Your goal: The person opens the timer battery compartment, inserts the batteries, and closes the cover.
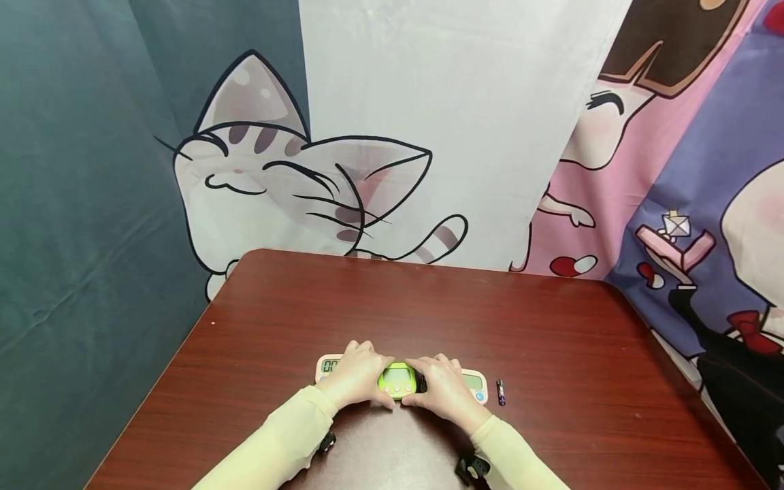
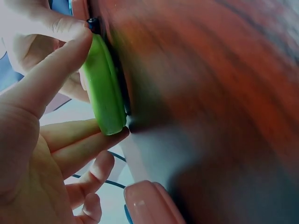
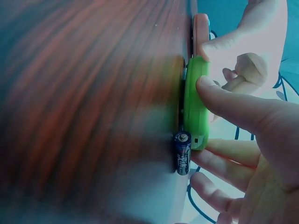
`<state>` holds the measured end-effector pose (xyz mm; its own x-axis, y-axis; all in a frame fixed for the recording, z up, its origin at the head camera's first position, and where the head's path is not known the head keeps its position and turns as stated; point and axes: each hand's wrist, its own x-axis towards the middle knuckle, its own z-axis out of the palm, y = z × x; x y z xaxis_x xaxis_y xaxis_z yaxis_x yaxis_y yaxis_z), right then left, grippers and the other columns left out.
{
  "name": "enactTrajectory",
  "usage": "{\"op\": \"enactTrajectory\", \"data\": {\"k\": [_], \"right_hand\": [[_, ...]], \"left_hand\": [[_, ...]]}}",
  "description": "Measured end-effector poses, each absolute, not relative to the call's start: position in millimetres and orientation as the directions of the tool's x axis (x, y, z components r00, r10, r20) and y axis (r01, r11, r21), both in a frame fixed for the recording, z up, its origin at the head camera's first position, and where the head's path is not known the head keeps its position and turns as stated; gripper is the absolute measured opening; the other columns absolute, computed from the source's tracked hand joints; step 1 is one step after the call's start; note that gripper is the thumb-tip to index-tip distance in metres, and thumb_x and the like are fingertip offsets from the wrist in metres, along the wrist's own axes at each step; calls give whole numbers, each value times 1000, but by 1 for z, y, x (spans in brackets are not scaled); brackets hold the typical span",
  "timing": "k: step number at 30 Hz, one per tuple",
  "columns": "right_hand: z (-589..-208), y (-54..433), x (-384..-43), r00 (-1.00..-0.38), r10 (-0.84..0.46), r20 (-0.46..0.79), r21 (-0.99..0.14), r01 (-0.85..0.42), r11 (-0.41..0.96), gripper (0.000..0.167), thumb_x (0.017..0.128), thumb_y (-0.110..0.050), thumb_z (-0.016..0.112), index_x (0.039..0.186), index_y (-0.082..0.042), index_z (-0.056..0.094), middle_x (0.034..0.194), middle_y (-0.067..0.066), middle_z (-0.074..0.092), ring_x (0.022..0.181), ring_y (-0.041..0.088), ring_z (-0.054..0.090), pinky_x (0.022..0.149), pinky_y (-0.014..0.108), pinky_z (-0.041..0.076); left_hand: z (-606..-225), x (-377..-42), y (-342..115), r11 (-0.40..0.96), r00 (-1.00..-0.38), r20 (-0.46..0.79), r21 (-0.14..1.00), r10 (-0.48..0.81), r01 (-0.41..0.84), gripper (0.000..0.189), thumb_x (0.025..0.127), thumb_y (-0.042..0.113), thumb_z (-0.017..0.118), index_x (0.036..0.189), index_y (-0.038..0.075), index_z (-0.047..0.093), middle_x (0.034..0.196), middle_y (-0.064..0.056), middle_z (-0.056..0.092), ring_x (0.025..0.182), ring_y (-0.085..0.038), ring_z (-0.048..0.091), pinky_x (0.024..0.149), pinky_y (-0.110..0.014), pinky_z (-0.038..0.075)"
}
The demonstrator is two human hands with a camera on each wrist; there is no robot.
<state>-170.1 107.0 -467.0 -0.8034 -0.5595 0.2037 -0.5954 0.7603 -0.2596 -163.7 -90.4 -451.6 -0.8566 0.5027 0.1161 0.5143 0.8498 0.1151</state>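
A lime-green digital timer (image 1: 398, 376) with a small grey screen and several pale buttons lies near the table's front. My left hand (image 1: 358, 376) holds its left side, thumb on the near edge and fingertips at the far edge. From the other side my right hand (image 1: 444, 386) grips it likewise, as the right wrist view of the green timer (image 3: 196, 102) shows. A dark AAA-like battery (image 3: 183, 154) is close beside the timer's right end in that view. My hands partly cover two pale pink timers, one on the left (image 1: 329, 365) and one on the right (image 1: 476, 385).
Another small dark battery (image 1: 501, 393) lies on the brown wooden table (image 1: 416, 306), right of the right-hand pink timer. Behind the table hangs a cloth backdrop (image 1: 478, 102) with cartoon figures. Both wrists wear small black cameras.
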Motion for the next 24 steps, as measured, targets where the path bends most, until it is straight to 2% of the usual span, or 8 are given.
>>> {"op": "enactTrajectory", "data": {"k": [16,24], "right_hand": [[-462,104,-169,-824,-539,174,-309,-565,765,60,63,-39,84,113,-10,67,106,2,69,87,20,54,68,33,31],[-459,103,-165,-834,-520,183,-338,-550,764,60,63,-37,85,114,-10,67,106,3,69,85,19,52,67,31,28]], "left_hand": [[-452,-164,-90,843,-850,135,120,509,524,58,53,52,84,101,20,71,77,11,66,70,-12,42,66,-31,28],[-450,-160,-94,830,-842,156,150,517,537,59,55,52,83,103,19,70,79,11,67,72,-12,42,69,-32,29]]}}
